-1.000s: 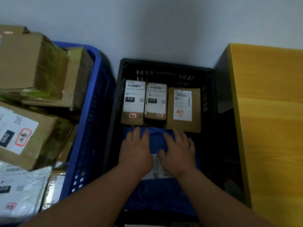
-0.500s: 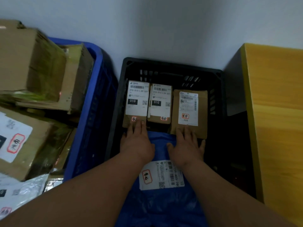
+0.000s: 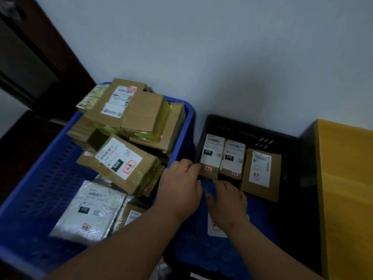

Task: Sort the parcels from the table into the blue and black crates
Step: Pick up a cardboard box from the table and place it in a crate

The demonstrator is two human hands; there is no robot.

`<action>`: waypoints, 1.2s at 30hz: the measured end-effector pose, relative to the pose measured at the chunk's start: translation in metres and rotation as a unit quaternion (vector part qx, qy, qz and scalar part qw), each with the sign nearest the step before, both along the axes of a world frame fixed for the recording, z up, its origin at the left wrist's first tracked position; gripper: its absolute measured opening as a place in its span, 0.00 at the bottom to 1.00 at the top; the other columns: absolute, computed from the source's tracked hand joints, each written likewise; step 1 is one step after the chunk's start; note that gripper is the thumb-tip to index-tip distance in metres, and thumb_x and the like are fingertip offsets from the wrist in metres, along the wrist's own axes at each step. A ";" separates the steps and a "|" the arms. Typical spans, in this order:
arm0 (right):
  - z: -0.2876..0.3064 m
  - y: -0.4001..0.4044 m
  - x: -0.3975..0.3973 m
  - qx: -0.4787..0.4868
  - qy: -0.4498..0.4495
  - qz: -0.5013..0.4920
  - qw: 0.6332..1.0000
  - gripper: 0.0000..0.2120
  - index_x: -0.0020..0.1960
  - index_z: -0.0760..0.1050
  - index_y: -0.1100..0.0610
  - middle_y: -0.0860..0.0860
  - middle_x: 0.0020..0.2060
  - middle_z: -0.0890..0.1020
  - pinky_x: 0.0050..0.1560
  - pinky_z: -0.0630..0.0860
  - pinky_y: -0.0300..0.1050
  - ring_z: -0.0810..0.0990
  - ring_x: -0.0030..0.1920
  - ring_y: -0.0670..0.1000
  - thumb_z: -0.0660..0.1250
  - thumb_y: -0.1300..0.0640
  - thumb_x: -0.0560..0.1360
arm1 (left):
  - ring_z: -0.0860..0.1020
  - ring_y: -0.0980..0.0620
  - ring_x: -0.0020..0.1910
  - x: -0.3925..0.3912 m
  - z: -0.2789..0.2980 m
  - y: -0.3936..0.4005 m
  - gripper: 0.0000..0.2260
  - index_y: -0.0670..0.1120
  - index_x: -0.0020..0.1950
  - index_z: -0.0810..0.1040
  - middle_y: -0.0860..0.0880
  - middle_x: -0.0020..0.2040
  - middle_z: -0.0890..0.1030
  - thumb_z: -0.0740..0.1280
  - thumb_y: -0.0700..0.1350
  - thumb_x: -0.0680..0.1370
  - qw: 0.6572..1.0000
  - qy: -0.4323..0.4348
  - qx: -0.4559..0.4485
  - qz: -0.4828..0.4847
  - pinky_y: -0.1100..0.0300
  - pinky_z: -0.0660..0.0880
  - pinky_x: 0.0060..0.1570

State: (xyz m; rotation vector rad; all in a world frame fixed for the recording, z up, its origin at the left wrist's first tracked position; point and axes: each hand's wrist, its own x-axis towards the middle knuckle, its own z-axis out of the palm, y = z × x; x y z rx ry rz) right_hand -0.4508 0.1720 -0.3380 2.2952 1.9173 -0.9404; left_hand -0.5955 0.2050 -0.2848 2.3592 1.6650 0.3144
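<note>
The black crate [image 3: 252, 128] holds three small cardboard parcels with white labels along its back: left [image 3: 213, 154], middle [image 3: 234, 158] and right [image 3: 261, 170]. A blue plastic mailer [image 3: 201, 259] with a white label lies in front of them. My left hand [image 3: 179, 188] reaches over the crate's left rim, and its fingertips touch the lower left corner of the left parcel. My right hand [image 3: 228, 203] rests flat on the far end of the blue mailer, fingers spread; it is blurred. The blue crate [image 3: 50, 168] on the left is heaped with cardboard boxes [image 3: 125, 158].
A silver padded mailer [image 3: 90, 209] lies at the front of the blue crate. A yellow table [image 3: 347, 188] stands right of the black crate. Both crates sit against a pale wall, with a dark door frame [image 3: 30, 57] at the far left.
The view has swung left and up, showing more of the blue crate. My left hand slid left to the corner of the left parcel; my right hand stays on the blue mailer.
</note>
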 end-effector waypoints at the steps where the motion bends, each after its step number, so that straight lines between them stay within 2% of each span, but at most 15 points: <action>1: 0.009 0.002 -0.011 0.011 0.012 0.009 1.000 0.23 0.75 0.61 0.48 0.48 0.71 0.68 0.73 0.58 0.55 0.66 0.71 0.50 0.53 0.43 0.82 | 0.76 0.42 0.50 -0.015 0.010 0.000 0.17 0.44 0.62 0.78 0.44 0.53 0.78 0.69 0.44 0.73 0.999 -0.013 0.025 0.028 0.49 0.75 0.47; 4: 0.030 0.004 -0.044 0.012 0.058 0.031 0.998 0.24 0.76 0.60 0.49 0.49 0.70 0.68 0.70 0.63 0.53 0.68 0.69 0.52 0.54 0.43 0.82 | 0.76 0.38 0.48 -0.063 0.025 -0.001 0.16 0.41 0.57 0.79 0.39 0.50 0.78 0.72 0.40 0.70 0.985 -0.041 0.069 0.152 0.47 0.74 0.47; 7: 0.038 0.007 -0.080 -0.004 0.094 0.044 0.995 0.26 0.77 0.57 0.50 0.50 0.71 0.67 0.70 0.63 0.52 0.67 0.70 0.53 0.54 0.43 0.82 | 0.73 0.35 0.55 -0.113 0.023 0.005 0.20 0.39 0.60 0.76 0.36 0.57 0.75 0.72 0.39 0.70 0.941 -0.077 0.056 0.326 0.42 0.71 0.49; 9: 0.037 0.011 -0.106 -0.019 0.143 0.033 0.989 0.25 0.76 0.59 0.51 0.51 0.68 0.69 0.67 0.67 0.49 0.70 0.66 0.52 0.55 0.44 0.82 | 0.68 0.33 0.62 -0.148 0.015 0.015 0.26 0.40 0.69 0.70 0.36 0.67 0.68 0.71 0.43 0.72 0.903 -0.102 -0.015 0.417 0.39 0.70 0.55; 12: 0.035 0.018 -0.151 -0.062 0.272 -0.044 0.959 0.20 0.71 0.62 0.43 0.41 0.55 0.74 0.51 0.71 0.35 0.74 0.52 0.41 0.60 0.43 0.80 | 0.63 0.35 0.70 -0.196 0.000 0.035 0.33 0.46 0.78 0.57 0.42 0.77 0.56 0.67 0.50 0.77 0.840 -0.182 -0.177 0.478 0.41 0.67 0.65; 15: 0.027 0.022 -0.189 -0.083 0.386 -0.156 0.905 0.21 0.67 0.62 0.39 0.40 0.58 0.74 0.59 0.76 0.44 0.76 0.56 0.44 0.65 0.44 0.77 | 0.65 0.38 0.70 -0.226 -0.016 0.051 0.30 0.50 0.79 0.56 0.43 0.77 0.60 0.64 0.51 0.79 0.803 -0.279 -0.304 0.431 0.44 0.67 0.67; 17: 0.021 0.030 -0.200 -0.049 0.388 -0.209 0.896 0.20 0.65 0.61 0.37 0.40 0.57 0.74 0.56 0.76 0.42 0.76 0.55 0.44 0.65 0.49 0.78 | 0.69 0.39 0.68 -0.235 -0.022 0.059 0.24 0.48 0.76 0.63 0.42 0.74 0.67 0.62 0.48 0.80 0.814 -0.282 -0.304 0.408 0.46 0.68 0.67; 20: 0.020 0.043 -0.200 0.008 0.343 -0.282 0.896 0.16 0.60 0.62 0.37 0.37 0.47 0.76 0.36 0.70 0.28 0.74 0.43 0.36 0.61 0.56 0.79 | 0.76 0.44 0.53 -0.238 -0.025 0.061 0.16 0.45 0.67 0.75 0.42 0.64 0.77 0.60 0.47 0.81 0.839 -0.248 -0.280 0.395 0.55 0.74 0.54; 23: 0.023 0.044 -0.203 -0.011 0.256 -0.290 0.922 0.13 0.63 0.68 0.45 0.46 0.53 0.79 0.40 0.75 0.38 0.76 0.44 0.42 0.61 0.52 0.79 | 0.72 0.54 0.40 -0.245 -0.029 0.056 0.14 0.45 0.63 0.76 0.45 0.55 0.79 0.60 0.48 0.81 0.859 -0.223 -0.282 0.363 0.61 0.67 0.34; 24: 0.025 0.043 -0.204 -0.020 0.205 -0.277 0.938 0.17 0.66 0.68 0.49 0.49 0.54 0.78 0.46 0.77 0.46 0.78 0.48 0.47 0.62 0.49 0.78 | 0.72 0.54 0.40 -0.248 -0.028 0.057 0.15 0.46 0.64 0.76 0.45 0.56 0.79 0.60 0.50 0.81 0.866 -0.204 -0.290 0.354 0.62 0.67 0.34; 26: 0.031 0.046 -0.202 -0.013 0.115 -0.268 0.957 0.27 0.71 0.65 0.52 0.52 0.59 0.76 0.57 0.76 0.55 0.76 0.57 0.55 0.64 0.43 0.75 | 0.75 0.48 0.52 -0.254 -0.024 0.063 0.19 0.48 0.68 0.73 0.44 0.62 0.77 0.60 0.54 0.80 0.887 -0.121 -0.294 0.334 0.57 0.74 0.47; 29: 0.047 0.066 -0.196 0.065 0.086 -0.287 0.952 0.26 0.68 0.68 0.52 0.53 0.59 0.76 0.59 0.73 0.58 0.75 0.59 0.56 0.64 0.41 0.74 | 0.68 0.40 0.65 -0.245 -0.008 0.078 0.23 0.49 0.71 0.70 0.42 0.67 0.72 0.62 0.56 0.78 0.931 -0.037 -0.188 0.311 0.48 0.67 0.61; 31: 0.055 0.086 -0.193 0.120 0.119 -0.293 0.941 0.21 0.65 0.70 0.51 0.53 0.57 0.76 0.58 0.74 0.58 0.75 0.57 0.55 0.64 0.44 0.75 | 0.67 0.41 0.64 -0.225 0.006 0.091 0.21 0.48 0.70 0.71 0.42 0.66 0.72 0.62 0.53 0.79 0.958 -0.062 -0.118 0.253 0.48 0.66 0.61; 33: 0.062 0.110 -0.191 0.160 0.190 -0.305 0.919 0.22 0.67 0.68 0.54 0.53 0.57 0.74 0.57 0.76 0.58 0.76 0.57 0.55 0.65 0.48 0.76 | 0.66 0.42 0.66 -0.203 0.016 0.110 0.21 0.47 0.71 0.69 0.43 0.67 0.71 0.60 0.53 0.80 0.966 -0.093 -0.126 0.205 0.48 0.66 0.63; 36: 0.070 0.141 -0.196 0.185 0.288 -0.304 0.889 0.23 0.72 0.65 0.51 0.48 0.58 0.72 0.59 0.75 0.52 0.74 0.58 0.50 0.64 0.51 0.78 | 0.68 0.42 0.67 -0.177 0.023 0.136 0.21 0.49 0.72 0.68 0.46 0.67 0.71 0.58 0.55 0.80 0.925 -0.190 -0.247 0.218 0.44 0.67 0.66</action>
